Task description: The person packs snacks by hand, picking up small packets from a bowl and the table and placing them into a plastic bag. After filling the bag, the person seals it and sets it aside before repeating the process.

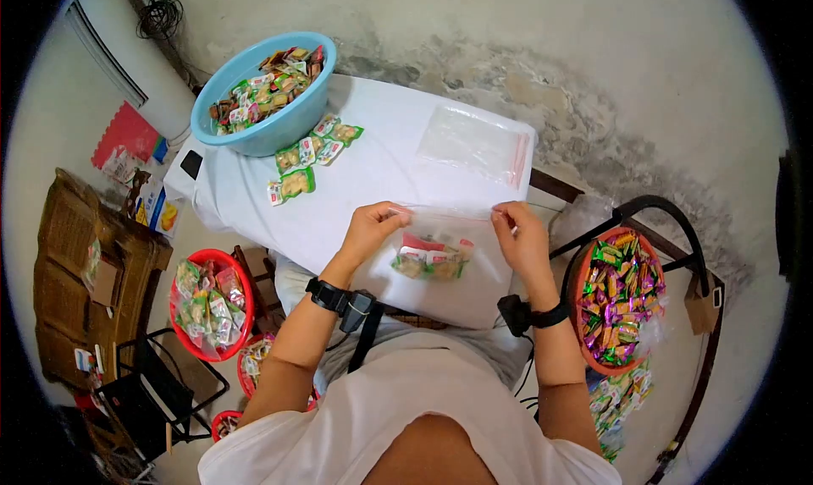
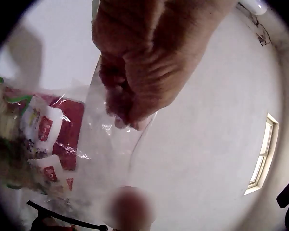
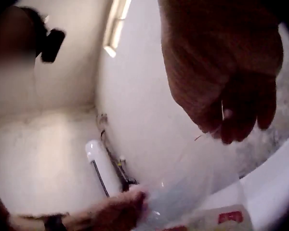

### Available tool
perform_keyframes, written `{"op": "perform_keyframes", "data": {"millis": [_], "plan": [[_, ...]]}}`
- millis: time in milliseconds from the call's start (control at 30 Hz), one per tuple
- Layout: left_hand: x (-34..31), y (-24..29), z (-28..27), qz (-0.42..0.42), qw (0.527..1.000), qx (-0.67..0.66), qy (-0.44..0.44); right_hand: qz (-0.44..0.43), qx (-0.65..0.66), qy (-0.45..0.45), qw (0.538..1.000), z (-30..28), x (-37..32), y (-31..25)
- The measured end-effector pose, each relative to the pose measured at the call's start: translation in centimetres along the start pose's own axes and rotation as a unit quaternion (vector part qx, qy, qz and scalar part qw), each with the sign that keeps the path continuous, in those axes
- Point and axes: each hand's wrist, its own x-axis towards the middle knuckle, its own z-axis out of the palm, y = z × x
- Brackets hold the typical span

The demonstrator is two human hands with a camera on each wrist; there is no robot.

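Here, the left hand (image 1: pixel 375 233) pinched the top left corner of a clear bag (image 1: pixel 449 228) between thumb and curled fingers, while the right hand (image 1: pixel 522 238) pinched the top right corner. The bag's upper edge was stretched between them, above the near part of the white surface (image 1: pixel 381 138); whether its mouth was sealed could not be told. Green-and-white packets (image 1: pixel 432 263) sat in its lower part, beside a red piece (image 2: pixel 70 132).

Farther off, on the surface, lay flat clear bags (image 1: pixel 470 142) at the right, with loose packets (image 1: pixel 296 183) just beside a blue tub (image 1: pixel 203 117) at the left. A red basket (image 1: pixel 579 317) of shiny sweets (image 1: pixel 618 299) stood right of the surface.
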Motion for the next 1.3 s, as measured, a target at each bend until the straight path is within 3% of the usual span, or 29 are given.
{"op": "perform_keyframes", "data": {"millis": [33,67,100,167,300,367,400,500,567,633,700,800,933,1100,1300], "plan": [[-0.2,0.0,0.0,0.000,1.000,-0.001,0.002,-0.211,-0.148,0.103,0.961,0.4,-0.6,-1.8],[-0.5,0.0,0.1,0.002,1.000,0.014,0.004,-0.405,-0.284,0.197,0.846,1.0,-0.9,-3.0],[-0.7,0.0,0.1,0.003,1.000,0.029,0.007,-0.405,-0.285,0.195,0.847,1.8,-0.9,-3.2],[-1.0,-0.2,0.1,0.017,0.999,0.025,0.010,-0.428,-0.237,0.039,0.871,3.5,-0.9,-3.5],[-1.6,0.3,0.4,0.033,0.999,0.030,0.014,-0.382,-0.260,0.016,0.887,5.5,-0.2,-3.8],[-2.0,0.7,0.4,0.043,0.998,0.039,0.020,-0.303,-0.353,-0.036,0.885,5.5,-0.1,-3.9],[-2.1,0.8,0.4,0.054,0.997,0.047,0.021,-0.303,-0.353,-0.037,0.884,5.7,0.0,-4.0],[-2.3,0.5,0.5,0.057,0.998,0.032,0.021,-0.299,-0.323,-0.076,0.895,6.2,0.3,-4.1],[-2.4,0.5,0.6,0.053,0.998,0.024,0.022,-0.281,-0.217,-0.095,0.930,6.7,0.5,-3.8],[-2.6,0.7,0.7,0.049,0.998,0.017,0.022,-0.260,-0.179,-0.091,0.944,7.0,0.2,-4.2],[-2.9,1.0,0.6,-0.025,1.000,0.010,0.015,-0.239,-0.139,-0.088,0.957,7.2,0.1,-4.6],[-3.0,0.3,0.8,0.041,0.999,-0.005,0.016,-0.201,-0.107,-0.101,0.968,7.2,0.0,-4.6],[-3.1,0.4,0.9,0.065,0.998,-0.001,0.008,-0.240,-0.109,-0.070,0.962,7.3,0.0,-4.5],[-3.4,0.6,1.0,-0.003,0.999,-0.050,0.012,-0.260,-0.111,-0.042,0.958,7.3,-0.1,-4.5],[-3.5,0.4,1.6,0.032,0.997,-0.052,0.045,-0.367,-0.162,0.036,0.916,7.3,0.4,-4.3]]}}
